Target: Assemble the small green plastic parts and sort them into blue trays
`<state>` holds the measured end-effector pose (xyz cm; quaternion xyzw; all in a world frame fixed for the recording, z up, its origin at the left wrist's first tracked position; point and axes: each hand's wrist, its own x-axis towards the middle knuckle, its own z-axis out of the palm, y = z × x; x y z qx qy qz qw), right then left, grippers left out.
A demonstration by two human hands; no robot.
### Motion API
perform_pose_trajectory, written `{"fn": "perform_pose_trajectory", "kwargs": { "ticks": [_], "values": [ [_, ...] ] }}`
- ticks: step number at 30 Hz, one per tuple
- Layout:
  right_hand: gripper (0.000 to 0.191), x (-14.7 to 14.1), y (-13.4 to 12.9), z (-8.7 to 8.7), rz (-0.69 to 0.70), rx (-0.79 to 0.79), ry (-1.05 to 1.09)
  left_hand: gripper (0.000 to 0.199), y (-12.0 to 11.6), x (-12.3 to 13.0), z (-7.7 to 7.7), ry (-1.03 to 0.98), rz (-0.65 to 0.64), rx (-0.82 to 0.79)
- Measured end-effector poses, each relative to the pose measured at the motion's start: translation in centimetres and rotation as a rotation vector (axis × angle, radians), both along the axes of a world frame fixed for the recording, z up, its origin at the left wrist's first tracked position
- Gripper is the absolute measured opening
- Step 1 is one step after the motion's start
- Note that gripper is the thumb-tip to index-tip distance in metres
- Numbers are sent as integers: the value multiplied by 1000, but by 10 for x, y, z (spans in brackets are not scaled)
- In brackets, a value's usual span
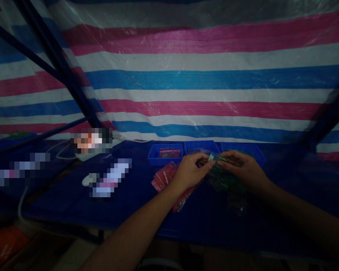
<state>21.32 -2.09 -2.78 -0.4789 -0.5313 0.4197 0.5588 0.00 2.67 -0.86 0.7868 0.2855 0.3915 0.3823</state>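
My left hand (192, 169) and my right hand (240, 165) meet above the table, thumbs and fingers closed in a pinch. Between their fingertips is a small clear plastic packet (214, 156) with a pale, greenish look; its contents are too dark to make out. Under and beside my left hand lies a fanned pile of red plastic packets (163, 177). Below my right hand is a dim heap of green packets (224, 183), partly covered by the hand. A clear packet (240, 207) lies nearer the table's front edge.
Three blue trays line the back: the left tray (155, 161) holds a red packet, the middle tray (202, 145) holds clear packets, and the right tray (258, 151) has greenish contents. A white round object (87, 180) and a power strip (101, 148) lie left on the blue table (64, 199).
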Motion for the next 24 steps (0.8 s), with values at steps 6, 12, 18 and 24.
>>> {"fn": "perform_pose_trajectory", "kwargs": {
  "ticks": [6, 12, 18, 24],
  "values": [
    [29, 2, 3, 0, -175, 157, -118, 46, -4, 2, 1, -62, -2, -65],
    [17, 1, -3, 6, 2, 555, -675, 37, -2, 1, 2, -101, -40, -25],
    [12, 2, -2, 6, -59, 486, -644, 22, 4, 0, -4, -126, -14, -51],
    [30, -2, -4, 10, 38, 164, -240, 21, 6, 0, -4, -80, 17, 21]
  ]
}}
